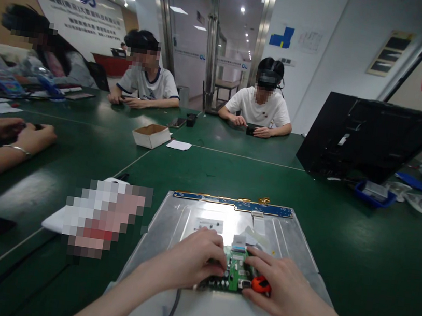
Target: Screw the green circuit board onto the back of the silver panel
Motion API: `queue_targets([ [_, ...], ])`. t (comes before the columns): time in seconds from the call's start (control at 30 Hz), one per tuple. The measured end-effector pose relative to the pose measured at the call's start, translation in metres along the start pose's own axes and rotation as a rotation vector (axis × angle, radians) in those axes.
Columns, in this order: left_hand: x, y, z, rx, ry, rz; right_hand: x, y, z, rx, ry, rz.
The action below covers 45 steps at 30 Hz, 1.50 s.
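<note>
A green circuit board (pixel 235 271) lies on the flat metal back of a display panel (pixel 168 241). My left hand (pixel 200 258) has its fingers curled and closed on the board's left edge. On the opposite side, my right hand (pixel 283 286) reaches over the right edge, its fingertips touching the board. A red-and-black tool handle (pixel 260 284) sits in my right hand between thumb and fingers; the rest of the tool is hidden. A white ribbon cable (pixel 239 243) meets the board's top edge. Along the panel's far edge runs a narrow blue circuit strip (pixel 208 200).
A dark cable (pixel 172 312) trails from the board toward me. Left of the panel lies a white object (pixel 57 217), partly blurred out. Farther off stand an open white box (pixel 151 136), a large black screen housing (pixel 363 137) and a blue tray (pixel 374 194). Several people sit around the table.
</note>
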<state>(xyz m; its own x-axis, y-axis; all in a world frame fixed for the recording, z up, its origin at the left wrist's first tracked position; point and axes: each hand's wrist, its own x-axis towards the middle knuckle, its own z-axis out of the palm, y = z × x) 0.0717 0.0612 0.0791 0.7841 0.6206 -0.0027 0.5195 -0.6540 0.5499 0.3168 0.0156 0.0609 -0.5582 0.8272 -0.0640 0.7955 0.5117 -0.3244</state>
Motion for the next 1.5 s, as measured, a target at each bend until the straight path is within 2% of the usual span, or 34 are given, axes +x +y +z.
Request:
queue_targets([
  [0.27, 0.011, 0.006, -0.006, 0.034, -0.140, -0.093, -0.001, 0.002, 0.005, -0.022, 0.037, -0.026],
  [0.53, 0.012, 0.015, -0.006, 0.143, -0.169, -0.191, -0.001, 0.002, 0.002, -0.023, 0.028, -0.026],
  [0.7, 0.012, 0.020, -0.002, 0.262, -0.184, -0.184, -0.001, 0.002, 0.003, 0.012, 0.017, -0.019],
  [0.87, 0.010, 0.019, 0.003, 0.298, -0.153, -0.140, -0.001, 0.001, 0.002, 0.027, -0.017, 0.000],
  [1.0, 0.009, 0.015, -0.005, 0.192, -0.126, -0.137, -0.002, 0.001, 0.001, 0.027, -0.024, 0.011],
  [1.27, 0.017, -0.023, -0.022, 0.117, 0.110, -0.251, -0.001, 0.001, 0.002, 0.010, -0.014, -0.007],
  [1.37, 0.019, -0.029, -0.021, 0.118, 0.116, -0.294, -0.002, 0.003, 0.000, 0.013, -0.009, -0.034],
  [1.5, 0.017, -0.030, -0.020, 0.116, 0.094, -0.282, -0.003, 0.007, -0.005, 0.066, 0.036, -0.059],
])
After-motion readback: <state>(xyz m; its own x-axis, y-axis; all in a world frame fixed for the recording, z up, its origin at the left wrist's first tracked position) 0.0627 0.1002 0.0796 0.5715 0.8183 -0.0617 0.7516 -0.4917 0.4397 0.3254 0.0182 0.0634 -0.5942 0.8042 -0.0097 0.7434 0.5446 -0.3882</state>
